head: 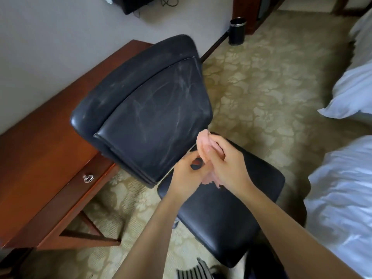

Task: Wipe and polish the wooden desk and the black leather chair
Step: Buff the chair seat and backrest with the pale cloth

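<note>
- right hand [227,164] curled round bunched pink cloth [203,141], over black leather chair [153,117] seat
- left hand [186,176] fingers curled at cloth's lower end; grip unclear, blurred

Bare forearms [153,228] run to the left hand [187,175] and right hand [228,164]; black-and-white striped clothing [193,271] below

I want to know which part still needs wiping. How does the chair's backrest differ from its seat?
The backrest carries pale streaks and smears; the seat looks evenly dark. The backrest is in full view, while the seat is partly hidden by the left hand, the right hand and the pink cloth they hold. Both are black leather.
</note>
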`<state>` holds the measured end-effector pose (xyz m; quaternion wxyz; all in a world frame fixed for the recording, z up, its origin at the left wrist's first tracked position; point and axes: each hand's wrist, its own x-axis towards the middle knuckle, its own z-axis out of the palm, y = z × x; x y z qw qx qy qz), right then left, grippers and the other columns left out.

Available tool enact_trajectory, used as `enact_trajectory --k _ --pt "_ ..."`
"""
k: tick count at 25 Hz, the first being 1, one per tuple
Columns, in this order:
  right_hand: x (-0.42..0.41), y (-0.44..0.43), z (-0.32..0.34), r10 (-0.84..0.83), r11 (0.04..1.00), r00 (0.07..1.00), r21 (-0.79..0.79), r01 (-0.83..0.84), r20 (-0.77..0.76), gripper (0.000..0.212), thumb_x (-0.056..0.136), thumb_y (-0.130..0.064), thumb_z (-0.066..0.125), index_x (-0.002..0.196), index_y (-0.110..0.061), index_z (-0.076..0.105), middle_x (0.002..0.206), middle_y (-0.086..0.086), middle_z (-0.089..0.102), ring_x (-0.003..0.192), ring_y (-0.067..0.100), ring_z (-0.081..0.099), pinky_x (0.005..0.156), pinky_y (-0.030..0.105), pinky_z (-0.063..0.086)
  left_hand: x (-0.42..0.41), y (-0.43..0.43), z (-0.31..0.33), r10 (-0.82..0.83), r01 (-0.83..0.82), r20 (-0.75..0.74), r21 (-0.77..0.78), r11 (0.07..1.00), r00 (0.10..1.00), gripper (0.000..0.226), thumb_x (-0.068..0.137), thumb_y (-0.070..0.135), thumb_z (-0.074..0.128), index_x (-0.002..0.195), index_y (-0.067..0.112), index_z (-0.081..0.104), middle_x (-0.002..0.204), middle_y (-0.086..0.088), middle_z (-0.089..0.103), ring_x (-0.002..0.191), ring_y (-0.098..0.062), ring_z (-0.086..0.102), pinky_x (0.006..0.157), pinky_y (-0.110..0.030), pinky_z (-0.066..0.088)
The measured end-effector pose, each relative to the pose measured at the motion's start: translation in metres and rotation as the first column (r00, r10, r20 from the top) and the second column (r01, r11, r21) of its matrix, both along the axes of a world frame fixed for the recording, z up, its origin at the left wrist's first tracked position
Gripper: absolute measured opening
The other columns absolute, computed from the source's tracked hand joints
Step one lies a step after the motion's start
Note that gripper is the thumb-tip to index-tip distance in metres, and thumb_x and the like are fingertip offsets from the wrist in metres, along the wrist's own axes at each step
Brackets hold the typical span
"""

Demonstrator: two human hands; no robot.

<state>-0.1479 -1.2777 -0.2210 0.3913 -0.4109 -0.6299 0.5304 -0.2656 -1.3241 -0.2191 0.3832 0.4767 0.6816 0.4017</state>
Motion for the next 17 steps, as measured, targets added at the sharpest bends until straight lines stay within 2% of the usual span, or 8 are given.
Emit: enact_trajectory --k 2,5,7,9,11,13,15,17 --pt "0.022 0.026 -0.003 0.039 0.999 0.999 0.034 -0.04 0.025 0.027 0.1 -0.023 0.048 0.125 -0.025 0.058 0.118 -0.024 0.058 0.112 -0.004 0.055 0.086 0.01 0.044 0.025 0.032 0.002 -0.079 0.083 0.115 -0.032 0.996 0.99 0.013 0.091 0.012 0.056 0.091 0.016 0.068 0.087 -0.009 0.067 0.084 -0.013 0.064 0.074 -0.023 0.05" --pt "0.055 0.081 -0.009 0.148 0.988 0.987 0.025 -0.15 0.07 0.043 0.1 -0.049 0.032 0.141 -0.037 0.037 0.14 -0.018 0.041 0.128 0.008 0.045 0.105 0.035 0.042 0.059 0.089 0.003 -0.115 0.13 0.246 -0.046 0.99 0.962 0.036 0.085 0.024 0.05 0.099 -0.007 0.062 0.095 -0.025 0.061 0.086 -0.017 0.056 0.085 -0.034 0.048" --pt "0.085 0.131 -0.012 0.189 0.98 0.969 0.028 -0.195 0.159 0.054 0.093 -0.063 0.017 0.143 -0.045 0.025 0.148 -0.014 0.03 0.136 0.013 0.035 0.11 0.044 0.034 0.087 0.137 0.003 -0.099 0.111 0.268 -0.03 0.993 0.958 0.045 0.081 0.028 0.045 0.09 -0.014 0.061 0.088 -0.027 0.062 0.084 -0.029 0.056 0.095 -0.046 0.043" --pt "0.115 0.186 -0.01 0.228 0.971 0.941 0.011 -0.238 0.252 0.064 0.092 -0.062 0.01 0.151 -0.037 0.011 0.157 -0.01 0.015 0.145 0.011 0.016 0.117 0.045 0.021 0.12 0.186 0.002 -0.061 0.069 0.292 -0.017 0.997 0.954 0.044 0.087 0.024 0.043 0.089 -0.015 0.062 0.085 -0.027 0.065 0.084 -0.033 0.061 0.094 -0.042 0.046" --pt "0.149 0.244 -0.006 0.322 0.946 0.891 -0.07 -0.317 0.321 0.056 0.101 -0.05 0.01 0.152 -0.032 -0.001 0.16 -0.009 0.0 0.146 0.007 0.002 0.12 0.041 0.011 0.153 0.239 0.011 0.049 -0.029 0.31 -0.071 0.997 0.95 0.034 0.094 0.019 0.048 0.099 -0.009 0.065 0.087 -0.019 0.069 0.083 -0.024 0.065 0.086 -0.03 0.051" --pt "0.182 0.313 0.0 0.479 0.877 0.836 -0.125 -0.463 0.267 0.052 0.102 -0.047 0.017 0.152 -0.033 0.008 0.16 -0.008 0.007 0.145 0.006 0.009 0.119 0.032 0.015 0.187 0.294 0.019 0.129 -0.099 0.315 -0.111 0.989 0.94 0.026 0.096 0.018 0.051 0.105 -0.001 0.066 0.093 -0.011 0.071 0.086 -0.019 0.067 0.079 -0.023 0.052" --pt "0.209 0.363 0.008 0.521 0.847 0.847 -0.194 -0.495 0.11 0.051 0.096 -0.061 0.031 0.143 -0.041 0.036 0.15 -0.012 0.034 0.14 0.008 0.031 0.114 0.031 0.029 0.203 0.332 0.027 0.186 -0.148 0.331 -0.136 0.98 0.925 0.026 0.098 0.021 0.049 0.107 0.006 0.067 0.1 -0.007 0.073 0.092 -0.017 0.069 0.081 -0.023 0.052" --pt "0.245 0.406 0.019 0.585 0.805 0.801 -0.213 -0.553 0.131 0.044 0.097 -0.053 0.037 0.14 -0.043 0.039 0.137 -0.029 0.042 0.128 -0.011 0.038 0.107 0.013 0.032 0.214 0.365 0.032 0.244 -0.2 0.374 -0.152 0.968 0.895 0.027 0.099 0.019 0.045 0.103 0.007 0.068 0.098 -0.007 0.074 0.09 -0.017 0.07 0.076 -0.022 0.053"
